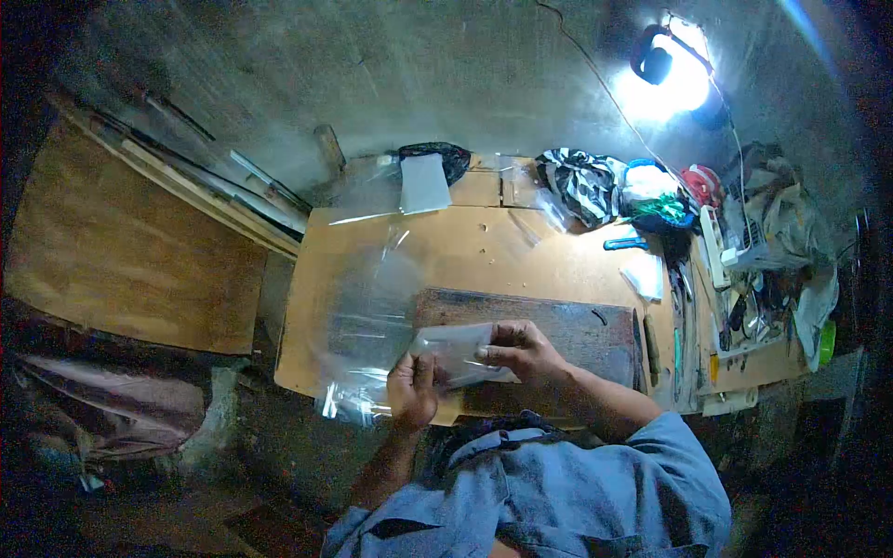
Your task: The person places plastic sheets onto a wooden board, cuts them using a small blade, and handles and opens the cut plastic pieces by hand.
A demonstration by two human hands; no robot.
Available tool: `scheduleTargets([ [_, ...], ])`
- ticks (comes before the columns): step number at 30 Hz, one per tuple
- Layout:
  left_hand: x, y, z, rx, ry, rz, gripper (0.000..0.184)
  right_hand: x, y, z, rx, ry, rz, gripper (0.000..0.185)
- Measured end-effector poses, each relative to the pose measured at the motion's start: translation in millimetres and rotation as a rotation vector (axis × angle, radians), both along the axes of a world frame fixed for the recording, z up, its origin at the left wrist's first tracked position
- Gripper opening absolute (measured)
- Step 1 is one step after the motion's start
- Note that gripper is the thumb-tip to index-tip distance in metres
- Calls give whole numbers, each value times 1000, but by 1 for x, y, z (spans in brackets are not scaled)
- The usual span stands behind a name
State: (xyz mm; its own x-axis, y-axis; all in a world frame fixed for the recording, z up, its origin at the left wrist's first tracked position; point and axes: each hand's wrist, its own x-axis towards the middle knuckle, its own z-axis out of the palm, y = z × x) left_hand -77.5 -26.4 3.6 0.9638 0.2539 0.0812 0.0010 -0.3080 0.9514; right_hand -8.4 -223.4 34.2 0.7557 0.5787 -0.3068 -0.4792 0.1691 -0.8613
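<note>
Between my two hands is a translucent plastic sheet [458, 352], pale and slightly blurred. My left hand [412, 386] pinches its left edge between thumb and fingers. At the upper right edge, my right hand [523, 351] grips it with the thumb on the near side. Whether it is one layer or a folded bag, I cannot tell. Beneath the hands lies a dark, worn wooden board [558, 325] on the table. Clear plastic film [363, 307] spreads over the table to the left of the board, its crumpled end hanging at the front edge.
The light wooden table [465, 251] carries a blue utility knife [625, 243], a white sheet [425, 184] at the back and a striped bag [581, 186]. Tools and a white tray [758, 349] crowd the right side. A bright lamp [662, 84] shines on the wall.
</note>
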Motion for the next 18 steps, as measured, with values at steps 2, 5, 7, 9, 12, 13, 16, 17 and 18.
scheduleTargets([
  [2,-2,2,-7,-237,62,-35,19,2,-3,-26,18,-33,16,15],
  [5,-3,-4,9,-204,277,62,19,1,-2,-21,7,-34,5,14],
  [7,-2,-3,5,-218,288,95,20,1,-1,-16,-23,-5,-19,17],
  [9,-6,12,-39,-189,156,172,21,5,1,-15,33,-93,-84,20],
  [12,-10,40,-34,-84,100,272,21,20,-8,-15,83,-86,-133,20],
  [13,-16,51,-40,189,39,351,23,28,-12,-14,-15,-162,-196,19],
  [16,-24,71,-17,-674,-200,490,30,89,-38,-39,124,-130,-384,24],
  [17,-30,85,-26,-564,-142,575,34,106,-42,-42,-9,-175,-469,24],
  [18,-34,84,-26,-567,-147,569,34,127,-49,-51,-91,-220,-550,25],
])
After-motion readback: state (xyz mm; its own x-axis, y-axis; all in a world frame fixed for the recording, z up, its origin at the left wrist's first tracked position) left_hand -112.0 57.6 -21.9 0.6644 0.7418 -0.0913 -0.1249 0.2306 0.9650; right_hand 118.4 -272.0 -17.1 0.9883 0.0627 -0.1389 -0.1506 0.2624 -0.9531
